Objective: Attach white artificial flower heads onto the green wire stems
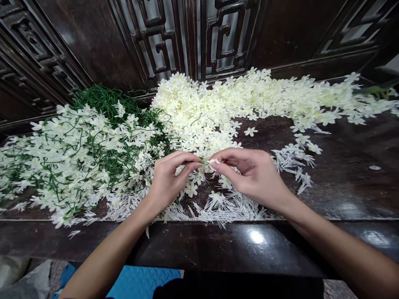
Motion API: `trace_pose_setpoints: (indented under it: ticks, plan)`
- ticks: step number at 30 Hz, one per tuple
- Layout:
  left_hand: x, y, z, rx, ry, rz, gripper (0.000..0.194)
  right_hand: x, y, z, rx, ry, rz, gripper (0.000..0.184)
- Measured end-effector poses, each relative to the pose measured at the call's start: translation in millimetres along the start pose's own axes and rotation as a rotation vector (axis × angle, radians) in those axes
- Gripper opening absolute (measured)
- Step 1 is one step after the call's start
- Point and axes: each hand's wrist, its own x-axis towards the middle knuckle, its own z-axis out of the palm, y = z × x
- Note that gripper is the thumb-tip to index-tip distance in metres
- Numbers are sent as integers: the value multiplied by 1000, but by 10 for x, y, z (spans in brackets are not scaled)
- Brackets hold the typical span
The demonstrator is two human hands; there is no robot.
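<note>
Carved dark panels (190, 37) stand close behind pale flowers (190, 99) and green stems (99, 99).

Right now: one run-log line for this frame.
left hand: pinching green piece | right hand: pinching white piece | beyond: loose pale flowers | left: white flowers with green stems

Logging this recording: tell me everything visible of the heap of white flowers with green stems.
The heap of white flowers with thin green stems sprawls across the picture's left on a dark, glossy wooden surface. Its small blooms face various ways among curving, tangled stems; they look like fabric or plastic. A dark green stem tangle lies behind; cream-white blossoms adjoin the heap's right side. Whether the left hand touches it is unclear.
</note>
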Motion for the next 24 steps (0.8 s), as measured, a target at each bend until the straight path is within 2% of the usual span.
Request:
trace_pose_setpoints:
  ticks: [8,12,20,24]
  plan:
    - [-21,33,-10,-19,13,-26,12,-10,8,9,1,-22,-29,10]
    - [-10,51,-15,22,-17,38,11,-15,25,8,7,-54,-33,14]
    - [-41,-39,5,208,-46,248,14,-20,51,17,13,-13,2,11]
    - [-61,-40,25,242,-58,226,12,-25,51,14,-3,-55,-9,9]
